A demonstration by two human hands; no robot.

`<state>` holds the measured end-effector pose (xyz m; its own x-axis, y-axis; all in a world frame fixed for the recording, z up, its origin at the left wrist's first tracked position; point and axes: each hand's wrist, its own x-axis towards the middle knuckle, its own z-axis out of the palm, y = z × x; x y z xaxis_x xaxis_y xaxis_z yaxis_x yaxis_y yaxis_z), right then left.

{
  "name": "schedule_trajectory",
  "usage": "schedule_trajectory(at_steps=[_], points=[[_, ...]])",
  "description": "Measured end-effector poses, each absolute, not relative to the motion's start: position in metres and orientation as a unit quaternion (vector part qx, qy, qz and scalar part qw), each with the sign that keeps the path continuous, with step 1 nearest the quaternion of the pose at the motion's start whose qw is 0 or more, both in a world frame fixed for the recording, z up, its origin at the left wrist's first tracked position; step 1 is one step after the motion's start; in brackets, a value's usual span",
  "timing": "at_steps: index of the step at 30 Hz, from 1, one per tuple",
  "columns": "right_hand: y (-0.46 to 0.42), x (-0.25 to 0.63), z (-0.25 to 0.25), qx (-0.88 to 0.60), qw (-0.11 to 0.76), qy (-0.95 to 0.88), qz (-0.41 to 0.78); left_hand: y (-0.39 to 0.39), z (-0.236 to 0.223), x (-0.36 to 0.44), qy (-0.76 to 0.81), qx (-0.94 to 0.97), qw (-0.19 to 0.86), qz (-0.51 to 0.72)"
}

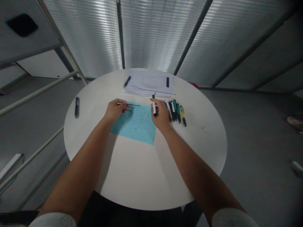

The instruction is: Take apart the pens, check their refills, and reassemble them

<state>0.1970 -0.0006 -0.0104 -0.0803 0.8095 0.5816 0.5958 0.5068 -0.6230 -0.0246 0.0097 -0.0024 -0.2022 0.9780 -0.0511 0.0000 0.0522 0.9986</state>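
My left hand (115, 109) is closed in a pinch on a thin dark pen refill (133, 104), which points right over the blue sheet of paper (134, 127). A small shiny piece (130, 109) shows just below those fingers; whether it touches them I cannot tell. In my right hand (163, 116) is a black and white pen (154, 107), held roughly upright in the picture at the sheet's right edge. A tiny white piece (147, 115) lies on the paper between the hands. Dark marks cover much of the sheet.
Several pens (176, 111), with black, white, green and yellow parts, lie beside my right hand. Behind the sheet is a stack of printed papers (149, 82) with a dark pen (127, 81) on it. Another pen (77, 107) rests near the left edge of the round white table (139, 176).
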Motion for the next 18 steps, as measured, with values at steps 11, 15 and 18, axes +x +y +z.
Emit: schedule_trajectory(at_steps=[11, 15, 18], points=[[0.0030, 0.1982, -0.0110, -0.517, 0.502, -0.680, 0.134, 0.0098, -0.0029, -0.0255, 0.562, 0.434, 0.460, 0.533], [0.0050, 0.1996, -0.0106, -0.529, 0.496, -0.679, 0.113, 0.0104, -0.0041, -0.0256, 0.561, 0.437, 0.457, 0.534], [0.0041, 0.2005, -0.0100, -0.531, 0.471, -0.698, 0.096, 0.0106, -0.0048, -0.0253, 0.562, 0.438, 0.456, 0.533]])
